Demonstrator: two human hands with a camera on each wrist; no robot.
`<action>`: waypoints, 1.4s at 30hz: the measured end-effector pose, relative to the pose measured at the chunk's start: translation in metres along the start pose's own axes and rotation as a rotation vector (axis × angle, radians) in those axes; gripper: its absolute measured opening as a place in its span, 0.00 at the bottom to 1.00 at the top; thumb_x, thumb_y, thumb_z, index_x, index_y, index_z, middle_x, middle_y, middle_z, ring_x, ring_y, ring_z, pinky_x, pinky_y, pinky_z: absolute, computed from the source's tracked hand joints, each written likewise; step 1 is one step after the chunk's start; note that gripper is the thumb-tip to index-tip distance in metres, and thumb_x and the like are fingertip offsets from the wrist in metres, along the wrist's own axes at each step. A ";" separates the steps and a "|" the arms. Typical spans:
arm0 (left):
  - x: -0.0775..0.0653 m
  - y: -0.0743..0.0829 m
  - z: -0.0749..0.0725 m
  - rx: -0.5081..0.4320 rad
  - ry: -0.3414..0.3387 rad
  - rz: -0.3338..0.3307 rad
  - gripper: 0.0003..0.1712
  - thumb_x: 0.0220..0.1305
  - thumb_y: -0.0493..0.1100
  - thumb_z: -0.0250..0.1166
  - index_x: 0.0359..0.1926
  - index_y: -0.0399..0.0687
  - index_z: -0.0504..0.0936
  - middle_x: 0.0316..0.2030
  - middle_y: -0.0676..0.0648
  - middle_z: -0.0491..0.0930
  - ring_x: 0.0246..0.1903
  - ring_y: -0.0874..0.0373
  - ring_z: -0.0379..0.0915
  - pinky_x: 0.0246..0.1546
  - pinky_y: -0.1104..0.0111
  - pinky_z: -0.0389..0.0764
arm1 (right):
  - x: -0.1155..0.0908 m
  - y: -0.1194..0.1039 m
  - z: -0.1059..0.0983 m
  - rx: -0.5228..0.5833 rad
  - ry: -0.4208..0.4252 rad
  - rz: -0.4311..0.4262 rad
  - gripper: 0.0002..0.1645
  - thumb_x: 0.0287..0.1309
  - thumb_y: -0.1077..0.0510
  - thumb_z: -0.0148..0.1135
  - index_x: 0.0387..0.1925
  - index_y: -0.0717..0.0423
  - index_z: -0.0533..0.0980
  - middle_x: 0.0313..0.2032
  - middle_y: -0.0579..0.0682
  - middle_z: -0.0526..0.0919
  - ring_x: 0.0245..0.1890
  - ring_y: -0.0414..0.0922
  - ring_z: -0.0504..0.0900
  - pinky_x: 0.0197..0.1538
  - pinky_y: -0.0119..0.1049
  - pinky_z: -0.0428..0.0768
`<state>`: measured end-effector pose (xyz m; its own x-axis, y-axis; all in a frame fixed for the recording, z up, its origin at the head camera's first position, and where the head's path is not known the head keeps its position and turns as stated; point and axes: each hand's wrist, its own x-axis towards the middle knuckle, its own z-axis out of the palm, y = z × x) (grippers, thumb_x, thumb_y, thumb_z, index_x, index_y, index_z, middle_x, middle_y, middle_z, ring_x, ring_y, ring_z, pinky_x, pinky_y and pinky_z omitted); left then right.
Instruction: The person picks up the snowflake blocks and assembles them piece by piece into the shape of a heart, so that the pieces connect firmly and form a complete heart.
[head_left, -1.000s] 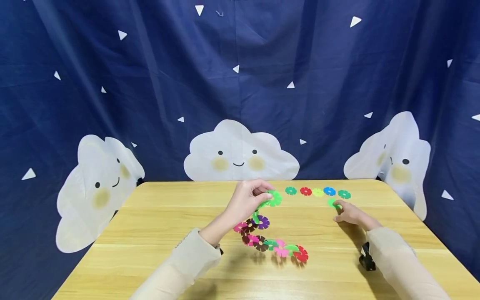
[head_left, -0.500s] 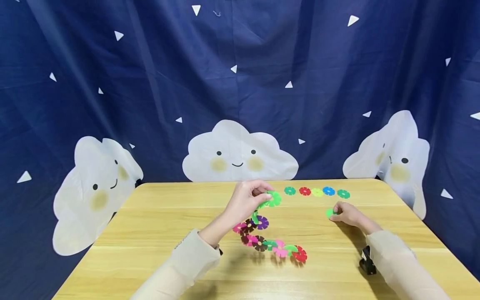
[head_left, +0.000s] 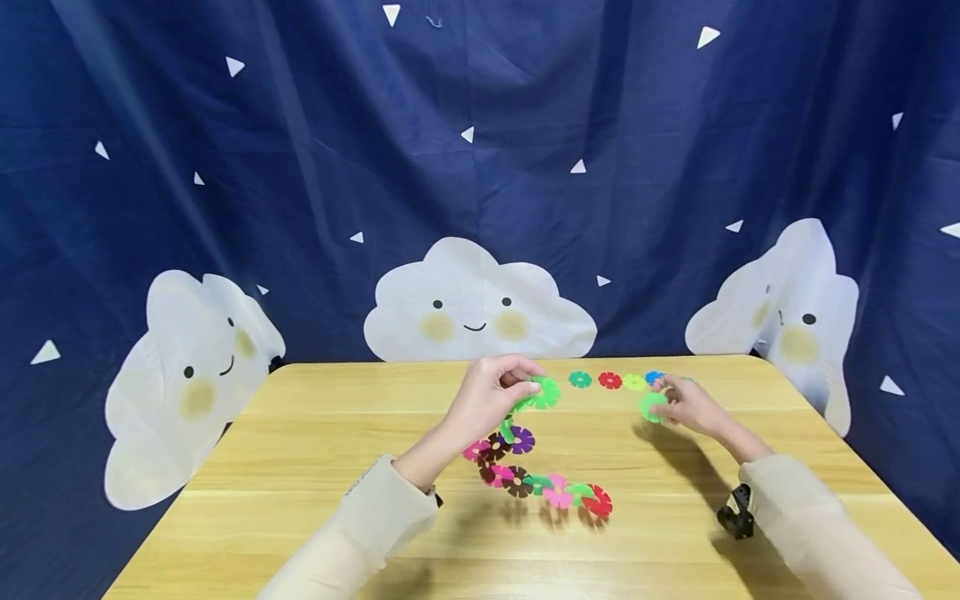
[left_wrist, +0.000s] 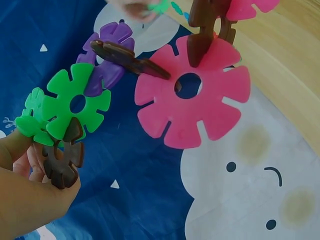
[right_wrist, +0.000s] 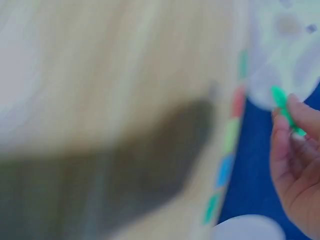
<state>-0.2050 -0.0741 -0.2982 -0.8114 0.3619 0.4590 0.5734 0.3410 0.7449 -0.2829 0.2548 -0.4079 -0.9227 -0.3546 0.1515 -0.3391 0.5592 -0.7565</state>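
Note:
My left hand (head_left: pixel 487 398) grips the upper end of a chain of slotted flower-shaped plastic discs, by a bright green disc (head_left: pixel 547 392). From there the chain curves down toward me, through a purple disc (head_left: pixel 522 439) to a red disc (head_left: pixel 598 501) at its lower end. The left wrist view shows a large pink disc (left_wrist: pixel 215 112) and a brown disc (left_wrist: pixel 65 162) by the thumb. My right hand (head_left: pixel 696 408) pinches a loose light green disc (head_left: pixel 650 407) above the table, apart from the chain. That green disc (right_wrist: pixel 279 97) appears edge-on in the right wrist view.
Along the table's far edge lies a row of loose discs: teal (head_left: pixel 580 379), red (head_left: pixel 610 380), yellow (head_left: pixel 633 382) and blue (head_left: pixel 653 378). Another teal disc (right_wrist: pixel 211 209) is mostly behind my right hand in the head view. A dark blue curtain (head_left: pixel 480 192) hangs behind the wooden table (head_left: pixel 337 450).
My right hand has picked the light green disc off the table, drawn it nearer, then lifted it and moved slightly left. My left hand still grips the chain, almost unmoved.

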 end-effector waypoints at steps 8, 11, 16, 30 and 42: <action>0.000 0.000 0.000 -0.001 0.005 0.011 0.06 0.54 0.31 0.64 0.35 0.38 0.83 0.24 0.45 0.82 0.18 0.66 0.67 0.21 0.76 0.71 | -0.004 -0.083 0.012 0.048 0.176 -0.364 0.15 0.53 0.74 0.56 0.44 0.67 0.71 0.17 0.47 0.73 0.15 0.37 0.72 0.17 0.29 0.70; 0.000 0.000 0.000 -0.007 0.004 0.010 0.06 0.54 0.31 0.64 0.35 0.38 0.83 0.24 0.45 0.82 0.18 0.66 0.67 0.21 0.76 0.71 | -0.009 -0.107 0.020 0.132 0.224 -0.555 0.18 0.49 0.80 0.54 0.44 0.70 0.70 0.21 0.45 0.77 0.18 0.33 0.75 0.21 0.27 0.74; 0.001 0.000 0.000 -0.012 0.003 0.018 0.06 0.54 0.31 0.64 0.35 0.38 0.83 0.24 0.44 0.82 0.18 0.66 0.67 0.21 0.76 0.71 | -0.013 -0.134 0.032 0.128 0.269 -0.852 0.11 0.58 0.70 0.53 0.43 0.74 0.68 0.23 0.51 0.81 0.24 0.35 0.80 0.29 0.24 0.78; 0.002 0.003 0.003 -0.019 -0.018 0.035 0.05 0.55 0.32 0.64 0.35 0.37 0.83 0.24 0.44 0.82 0.17 0.67 0.65 0.20 0.77 0.68 | -0.005 -0.147 0.046 -0.230 0.531 -1.090 0.17 0.65 0.55 0.47 0.32 0.66 0.73 0.23 0.52 0.80 0.21 0.42 0.79 0.29 0.26 0.77; 0.002 0.009 0.005 -0.024 -0.048 0.031 0.05 0.53 0.32 0.65 0.33 0.37 0.83 0.23 0.44 0.81 0.17 0.67 0.65 0.20 0.77 0.70 | -0.004 -0.152 0.047 -0.342 0.590 -1.221 0.18 0.67 0.59 0.45 0.26 0.64 0.75 0.26 0.54 0.82 0.26 0.47 0.81 0.33 0.27 0.79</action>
<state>-0.2009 -0.0658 -0.2936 -0.7864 0.4132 0.4591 0.5952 0.3083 0.7421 -0.2192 0.1356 -0.3239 0.0731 -0.4286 0.9005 -0.9230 0.3129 0.2239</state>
